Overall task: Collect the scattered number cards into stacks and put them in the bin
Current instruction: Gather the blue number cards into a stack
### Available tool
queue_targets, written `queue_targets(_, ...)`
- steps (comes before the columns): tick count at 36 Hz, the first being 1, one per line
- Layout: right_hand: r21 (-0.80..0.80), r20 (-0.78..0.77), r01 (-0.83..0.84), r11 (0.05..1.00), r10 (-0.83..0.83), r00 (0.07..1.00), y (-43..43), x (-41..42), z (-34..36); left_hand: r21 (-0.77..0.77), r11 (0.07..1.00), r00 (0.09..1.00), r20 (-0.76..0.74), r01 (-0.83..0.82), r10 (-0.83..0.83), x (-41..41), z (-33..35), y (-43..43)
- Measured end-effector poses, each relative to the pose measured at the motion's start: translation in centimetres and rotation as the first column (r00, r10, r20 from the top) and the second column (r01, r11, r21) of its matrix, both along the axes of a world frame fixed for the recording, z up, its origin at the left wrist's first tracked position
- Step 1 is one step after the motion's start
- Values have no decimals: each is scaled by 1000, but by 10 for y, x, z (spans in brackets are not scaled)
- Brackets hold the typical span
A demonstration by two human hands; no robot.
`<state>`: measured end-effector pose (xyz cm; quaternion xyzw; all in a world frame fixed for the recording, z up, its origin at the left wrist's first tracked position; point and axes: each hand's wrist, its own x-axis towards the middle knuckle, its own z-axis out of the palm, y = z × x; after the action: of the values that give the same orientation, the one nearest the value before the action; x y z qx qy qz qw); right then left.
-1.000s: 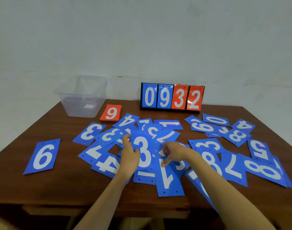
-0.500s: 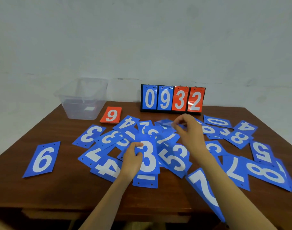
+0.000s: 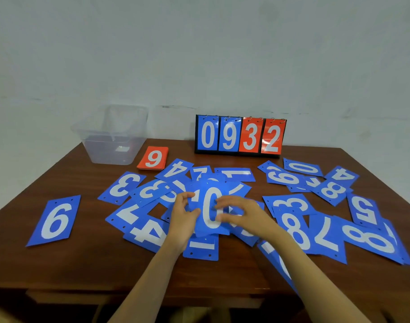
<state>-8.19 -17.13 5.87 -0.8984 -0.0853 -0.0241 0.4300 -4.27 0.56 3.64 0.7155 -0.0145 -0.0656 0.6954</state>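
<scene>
- My left hand [image 3: 183, 221] grips the left edge of the blue 0 card [image 3: 210, 207], thumb on top. My right hand [image 3: 244, 216] pinches its right side, at centre frame.
- Scattered blue number cards [image 3: 327, 234] overlap across a dark wooden table [image 3: 94, 264] against a pale wall.
- The clear bin [image 3: 111, 138] stands upper left, with an orange 9 stack [image 3: 154, 158] just beside it. A flip scoreboard [image 3: 240, 136] reads 0932 at the back.
- Whatever lies under the 0 card is hidden, and my right forearm covers part of one card.
- Half a second ago a 3 faced up in my left hand, and my right hand reached farther back.
</scene>
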Motion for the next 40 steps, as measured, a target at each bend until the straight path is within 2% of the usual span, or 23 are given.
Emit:
queue_targets(2, -1, -5, 203, 979, -203, 979, -10, 7, -3, 49, 998, 1000, -5, -24, 24, 0, -1, 2)
queue_targets(4, -192, -84, 349, 917, -369, 925, -20, 15, -9, 84, 996, 999, 0, -39, 39, 0, -3, 4)
queue_targets(6, -396, -204, 330, 857, -433, 878, -27, 19, -18, 97, 994, 998, -1, -58, 59, -1, -4, 6)
queue_targets(7, -449, -245, 305, 840, -444, 862, -27, 19, -22, 104, 992, 998, -6, -65, 66, -2, -5, 7)
queue_targets(10, -442, -257, 323, 837, -464, 848, -28, 20, -29, 108, 991, 997, -18, -76, 79, -3, -9, 9)
queue_targets(16, -429, -133, 401, 810, -495, 858, -23, 21, -28, 122, 987, 995, 4, -99, 100, -7, -10, 10)
queue_targets(27, -490, -296, 305, 817, -485, 823, -18, 23, -23, 92, 990, 994, 31, -111, 108, -13, -9, 13)
queue_targets(30, -459, -277, 335, 823, -490, 826, -18, 23, -22, 111, 987, 992, 61, -113, 106, -14, -8, 12)
queue_targets(35, -381, -92, 458, 803, -526, 845, -15, 20, -21, 126, 986, 992, 72, -112, 104, -14, -10, 13)
queue_targets(37, -291, 2, 521, 803, -544, 839, -15, 17, -15, 123, 984, 991, 53, -127, 121, -13, -11, 13)
queue_targets(40, -29, 78, 596, 803, -592, 802, -13, 10, 1, 118, 983, 990, 40, -137, 134, -12, -12, 11)
